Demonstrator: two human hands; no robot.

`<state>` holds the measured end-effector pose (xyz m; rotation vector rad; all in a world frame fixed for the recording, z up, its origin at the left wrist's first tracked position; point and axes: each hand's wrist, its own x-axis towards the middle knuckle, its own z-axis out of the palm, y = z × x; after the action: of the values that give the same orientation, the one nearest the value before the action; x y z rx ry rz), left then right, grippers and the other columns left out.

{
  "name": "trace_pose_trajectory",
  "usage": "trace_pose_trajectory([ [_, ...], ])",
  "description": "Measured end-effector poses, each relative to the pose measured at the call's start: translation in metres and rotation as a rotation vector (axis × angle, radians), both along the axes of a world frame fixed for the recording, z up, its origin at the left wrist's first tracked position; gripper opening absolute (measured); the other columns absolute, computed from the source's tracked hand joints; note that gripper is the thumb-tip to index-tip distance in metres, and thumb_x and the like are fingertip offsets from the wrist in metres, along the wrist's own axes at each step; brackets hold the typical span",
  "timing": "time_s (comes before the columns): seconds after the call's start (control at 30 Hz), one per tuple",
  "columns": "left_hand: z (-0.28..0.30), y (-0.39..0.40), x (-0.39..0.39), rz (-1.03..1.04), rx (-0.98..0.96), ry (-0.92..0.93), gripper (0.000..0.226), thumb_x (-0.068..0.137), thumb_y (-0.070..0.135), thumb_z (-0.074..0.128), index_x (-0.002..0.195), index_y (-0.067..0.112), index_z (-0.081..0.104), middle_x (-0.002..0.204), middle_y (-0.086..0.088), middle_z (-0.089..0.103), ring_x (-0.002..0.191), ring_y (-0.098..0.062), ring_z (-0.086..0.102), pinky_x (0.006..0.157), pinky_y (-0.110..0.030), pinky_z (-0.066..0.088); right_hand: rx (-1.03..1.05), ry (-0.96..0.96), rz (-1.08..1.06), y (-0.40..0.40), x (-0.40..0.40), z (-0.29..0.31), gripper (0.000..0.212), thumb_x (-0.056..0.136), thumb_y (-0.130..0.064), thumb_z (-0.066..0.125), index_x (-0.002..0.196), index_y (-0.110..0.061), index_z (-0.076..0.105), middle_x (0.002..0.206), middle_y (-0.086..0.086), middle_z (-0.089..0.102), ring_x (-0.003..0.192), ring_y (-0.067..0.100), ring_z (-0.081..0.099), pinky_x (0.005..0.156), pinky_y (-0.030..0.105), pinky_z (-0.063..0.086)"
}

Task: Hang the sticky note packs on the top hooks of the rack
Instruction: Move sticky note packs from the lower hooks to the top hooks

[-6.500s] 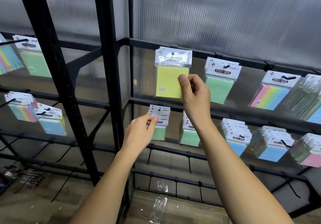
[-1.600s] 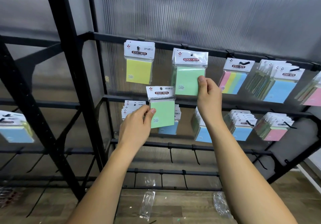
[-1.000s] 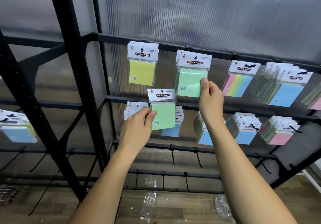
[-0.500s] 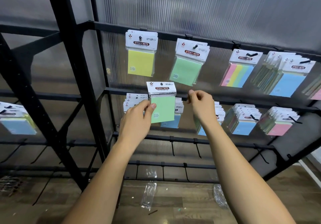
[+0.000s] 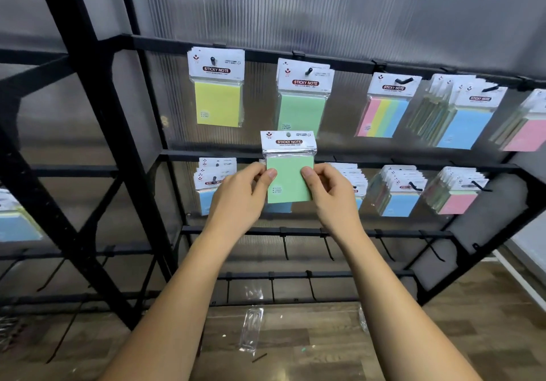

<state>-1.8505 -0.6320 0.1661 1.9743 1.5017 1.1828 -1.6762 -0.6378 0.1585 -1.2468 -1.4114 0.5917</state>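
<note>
Pack upright, header up, pinched between left hand and right hand

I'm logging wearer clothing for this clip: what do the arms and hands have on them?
Nothing shows on either: the left hand and right hand are bare, without gloves, rings or a watch, and both forearms are bare with no sleeve in view.

One head-worn view looks forward and slightly up, close to the black rack
</note>
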Motion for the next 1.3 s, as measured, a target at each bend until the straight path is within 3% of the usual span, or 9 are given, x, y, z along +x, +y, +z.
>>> trace_pose_trajectory([
  [0.17, 0.009, 0.006, 0.007, 0.033, 0.012, 0.123, 0.032, 0.100, 0.054, 0.040, 0.085, 0.030, 0.056, 0.070, 0.015, 0.060, 0.073, -0.010, 0.056, 0.063, -0.031, 0.042, 0.113, 0.057, -0.085, 0.005, 0.006, 0.021, 0.021, 0.101, -0.027, 0.057, 0.087, -0.012, 0.063, 0.075, -0.001, 0.062, 0.070, 0.007, 0.052, 0.063, 0.025, 0.040],
  [0.23, 0.006, 0.008, 0.005, 0.038, 0.002, 0.127, 0.036, 0.100, 0.056, 0.038, 0.087, 0.029, 0.059, 0.078, 0.014, 0.066, 0.077, -0.011, 0.060, 0.068, -0.033, 0.050, 0.159, 0.086, -0.112, 0.009, 0.008, 0.033, 0.022, 0.101, -0.026, 0.056, 0.088, -0.010, 0.063, 0.074, -0.003, 0.058, 0.069, 0.006, 0.049, 0.062, 0.022, 0.038],
  [0.63, -0.005, 0.012, -0.002, 0.083, -0.028, 0.147, 0.033, 0.098, 0.053, 0.044, 0.083, 0.028, 0.059, 0.074, 0.013, 0.067, 0.074, -0.011, 0.061, 0.069, -0.033, 0.051, 0.255, 0.051, -0.147, 0.041, 0.006, 0.071, 0.030, 0.103, -0.030, 0.053, 0.089, -0.006, 0.063, 0.073, -0.001, 0.053, 0.065, 0.004, 0.041, 0.058, 0.021, 0.033],
  [0.8, -0.006, 0.011, -0.003, 0.081, -0.014, 0.153, 0.033, 0.099, 0.051, 0.044, 0.081, 0.027, 0.058, 0.072, 0.010, 0.067, 0.067, -0.010, 0.059, 0.065, -0.031, 0.050, 0.214, 0.040, -0.159, 0.048, 0.008, 0.061, 0.033, 0.102, -0.033, 0.054, 0.090, -0.003, 0.064, 0.079, 0.017, 0.060, 0.069, 0.007, 0.045, 0.062, 0.028, 0.035],
  [0.97, -0.012, 0.013, -0.003, 0.080, -0.034, 0.147, 0.034, 0.098, 0.053, 0.044, 0.081, 0.027, 0.058, 0.073, 0.011, 0.067, 0.070, -0.009, 0.060, 0.067, -0.031, 0.051, 0.199, 0.038, -0.162, 0.053, 0.008, 0.057, 0.034, 0.102, -0.033, 0.054, 0.087, -0.004, 0.063, 0.072, 0.001, 0.052, 0.065, 0.004, 0.040, 0.059, 0.023, 0.032],
  [1.3, -0.017, 0.015, -0.002, 0.083, -0.039, 0.133, 0.034, 0.098, 0.052, 0.045, 0.080, 0.027, 0.057, 0.073, 0.013, 0.066, 0.069, -0.009, 0.061, 0.068, -0.035, 0.054, 0.185, 0.022, -0.169, 0.062, 0.009, 0.055, 0.034, 0.102, -0.035, 0.053, 0.086, -0.007, 0.063, 0.072, -0.003, 0.053, 0.064, 0.003, 0.040, 0.059, 0.021, 0.032],
])
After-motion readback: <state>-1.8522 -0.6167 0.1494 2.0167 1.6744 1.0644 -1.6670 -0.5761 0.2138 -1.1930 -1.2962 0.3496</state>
